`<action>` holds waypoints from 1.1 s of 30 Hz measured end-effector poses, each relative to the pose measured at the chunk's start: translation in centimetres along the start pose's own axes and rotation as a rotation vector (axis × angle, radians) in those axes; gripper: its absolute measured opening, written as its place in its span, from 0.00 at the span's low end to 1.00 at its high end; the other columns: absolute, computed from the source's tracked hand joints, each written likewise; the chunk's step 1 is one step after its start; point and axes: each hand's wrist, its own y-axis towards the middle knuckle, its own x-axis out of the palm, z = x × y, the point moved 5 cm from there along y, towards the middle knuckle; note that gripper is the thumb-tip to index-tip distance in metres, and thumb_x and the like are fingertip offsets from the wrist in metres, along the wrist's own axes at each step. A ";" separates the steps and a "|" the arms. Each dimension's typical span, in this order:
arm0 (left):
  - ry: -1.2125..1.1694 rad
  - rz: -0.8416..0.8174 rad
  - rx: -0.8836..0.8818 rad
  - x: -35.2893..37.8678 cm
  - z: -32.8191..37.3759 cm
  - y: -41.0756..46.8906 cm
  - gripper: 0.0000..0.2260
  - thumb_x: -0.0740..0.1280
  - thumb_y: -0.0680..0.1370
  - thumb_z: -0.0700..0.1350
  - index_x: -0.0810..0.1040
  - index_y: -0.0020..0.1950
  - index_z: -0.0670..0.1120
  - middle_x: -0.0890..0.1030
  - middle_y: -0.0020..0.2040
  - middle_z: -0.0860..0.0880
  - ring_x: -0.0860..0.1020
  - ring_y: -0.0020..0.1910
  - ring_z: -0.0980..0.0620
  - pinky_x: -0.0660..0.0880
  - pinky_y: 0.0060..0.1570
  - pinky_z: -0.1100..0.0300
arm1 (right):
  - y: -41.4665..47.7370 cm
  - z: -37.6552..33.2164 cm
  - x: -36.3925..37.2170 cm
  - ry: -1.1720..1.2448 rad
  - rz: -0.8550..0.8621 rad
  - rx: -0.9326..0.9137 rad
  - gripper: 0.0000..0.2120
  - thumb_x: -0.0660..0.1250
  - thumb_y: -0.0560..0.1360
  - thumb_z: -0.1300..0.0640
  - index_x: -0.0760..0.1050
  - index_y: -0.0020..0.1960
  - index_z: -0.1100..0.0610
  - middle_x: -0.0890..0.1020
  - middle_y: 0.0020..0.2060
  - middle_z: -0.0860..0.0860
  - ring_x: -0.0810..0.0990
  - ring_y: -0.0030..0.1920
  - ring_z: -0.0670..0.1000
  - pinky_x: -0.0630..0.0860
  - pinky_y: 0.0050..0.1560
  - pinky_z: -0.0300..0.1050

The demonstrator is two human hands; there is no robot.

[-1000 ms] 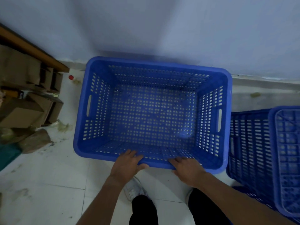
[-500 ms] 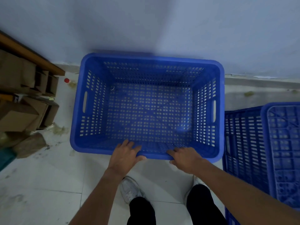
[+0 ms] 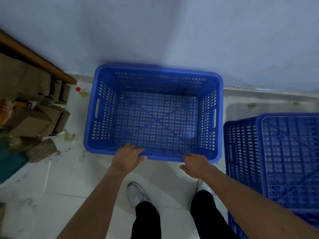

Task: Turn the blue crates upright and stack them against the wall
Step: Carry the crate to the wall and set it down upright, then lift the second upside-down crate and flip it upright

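An upright blue crate [image 3: 153, 116] with perforated walls stands on the floor, its far rim against the pale wall [image 3: 172, 31]. My left hand [image 3: 126, 156] grips the crate's near rim left of centre, fingers over the edge. My right hand [image 3: 196, 163] holds the same rim further right. A second blue crate [image 3: 283, 163] lies upside down at the right, its ribbed bottom facing up, partly cut off by the frame edge.
Cardboard boxes [image 3: 32, 118] and paper scraps pile up at the left under a wooden ledge [image 3: 34, 57]. A small red-capped bottle [image 3: 78, 89] lies near the wall. My shoes [image 3: 136, 194] stand on the white tiled floor.
The upright crate has moved away from me toward the wall, and both hands stayed on its near rim. The camera has risen, so the crate looks smaller.
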 end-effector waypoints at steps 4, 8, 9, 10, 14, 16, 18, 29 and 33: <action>-0.031 -0.043 -0.045 -5.6 1.1 -4.7 0.23 0.57 0.81 0.60 0.69 0.74 0.54 0.74 0.70 0.50 0.70 0.69 0.47 0.70 0.66 0.53 | -6.2 -0.1 -2.9 0.070 0.049 0.014 0.25 0.56 0.81 0.43 0.68 0.70 0.60 0.73 0.68 0.56 0.72 0.67 0.56 0.69 0.64 0.50; -0.172 -0.010 -0.118 -12.2 2.9 -11.3 0.22 0.59 0.81 0.58 0.69 0.75 0.54 0.72 0.72 0.48 0.70 0.70 0.46 0.66 0.68 0.52 | -14.0 0.1 -6.0 0.210 0.052 0.040 0.24 0.57 0.81 0.44 0.69 0.68 0.60 0.74 0.66 0.57 0.74 0.64 0.58 0.70 0.61 0.49; -0.182 -0.027 -0.146 -13.7 3.5 -13.3 0.23 0.59 0.82 0.57 0.68 0.76 0.53 0.72 0.73 0.48 0.69 0.71 0.45 0.66 0.68 0.52 | -16.3 0.3 -6.7 0.228 0.039 0.046 0.24 0.57 0.81 0.44 0.69 0.68 0.60 0.75 0.66 0.58 0.74 0.64 0.58 0.70 0.60 0.50; -0.189 -0.038 -0.174 -14.8 4.0 -14.9 0.23 0.58 0.82 0.58 0.66 0.77 0.52 0.71 0.73 0.47 0.68 0.71 0.45 0.66 0.67 0.51 | -17.9 0.6 -7.4 0.245 0.031 0.051 0.23 0.56 0.81 0.44 0.69 0.67 0.60 0.75 0.65 0.58 0.75 0.63 0.58 0.70 0.59 0.50; -0.309 -0.035 -0.265 -19.6 6.8 -20.5 0.29 0.58 0.81 0.60 0.61 0.78 0.49 0.70 0.73 0.43 0.70 0.71 0.43 0.68 0.67 0.47 | -25.9 2.3 -9.9 0.366 0.063 0.065 0.22 0.55 0.82 0.45 0.71 0.65 0.60 0.76 0.63 0.58 0.76 0.61 0.58 0.70 0.53 0.48; -0.345 -0.019 -0.280 -21.3 9.1 -22.4 0.30 0.58 0.81 0.62 0.62 0.78 0.47 0.71 0.72 0.43 0.71 0.70 0.43 0.69 0.66 0.48 | -29.1 3.4 -10.0 0.431 0.070 0.091 0.23 0.55 0.82 0.45 0.70 0.69 0.60 0.75 0.66 0.58 0.74 0.64 0.59 0.70 0.58 0.48; -0.338 -0.024 -0.266 -22.7 11.8 -23.7 0.31 0.58 0.80 0.63 0.62 0.78 0.47 0.71 0.72 0.44 0.72 0.69 0.43 0.70 0.66 0.48 | -31.9 4.6 -9.6 0.476 0.085 0.114 0.24 0.55 0.82 0.46 0.68 0.71 0.61 0.73 0.68 0.58 0.73 0.65 0.58 0.70 0.61 0.48; -0.155 0.087 -0.008 -31.3 22.4 -24.0 0.30 0.56 0.81 0.64 0.65 0.76 0.44 0.74 0.70 0.44 0.73 0.68 0.43 0.70 0.64 0.48 | -41.3 9.8 -4.6 0.512 0.120 0.265 0.24 0.54 0.76 0.45 0.72 0.63 0.60 0.77 0.62 0.59 0.77 0.60 0.59 0.74 0.59 0.52; -0.150 0.074 0.090 -32.8 25.5 -24.6 0.30 0.53 0.81 0.63 0.69 0.72 0.42 0.74 0.69 0.44 0.73 0.67 0.42 0.71 0.64 0.47 | -45.3 11.0 -3.2 0.600 0.212 0.425 0.22 0.55 0.78 0.47 0.70 0.65 0.59 0.76 0.64 0.59 0.76 0.60 0.60 0.74 0.59 0.52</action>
